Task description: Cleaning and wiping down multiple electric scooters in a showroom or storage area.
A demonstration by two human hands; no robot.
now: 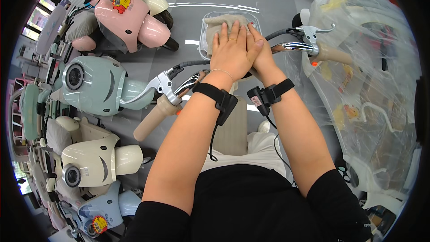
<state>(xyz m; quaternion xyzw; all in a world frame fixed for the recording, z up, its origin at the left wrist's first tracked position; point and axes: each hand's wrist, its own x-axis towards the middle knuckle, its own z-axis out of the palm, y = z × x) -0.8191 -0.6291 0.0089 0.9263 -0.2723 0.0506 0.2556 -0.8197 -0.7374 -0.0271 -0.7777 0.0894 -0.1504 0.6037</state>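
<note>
Both of my hands lie flat, side by side and partly overlapping, on a folded beige cloth. The cloth sits in a clear-rimmed basket in front of chrome handlebars. My left hand has its fingers slightly spread, with a ring on one finger. My right hand is partly hidden behind the left thumb. Below the wrists, a beige handlebar grip with a silver brake lever reaches left; another beige grip and brake lever reach right.
Pink, mint green, cream and light blue scooters line the left side. Clear plastic sheeting covers a vehicle at the right. A beige seat or footboard lies below the arms. Black cables hang from wrist straps.
</note>
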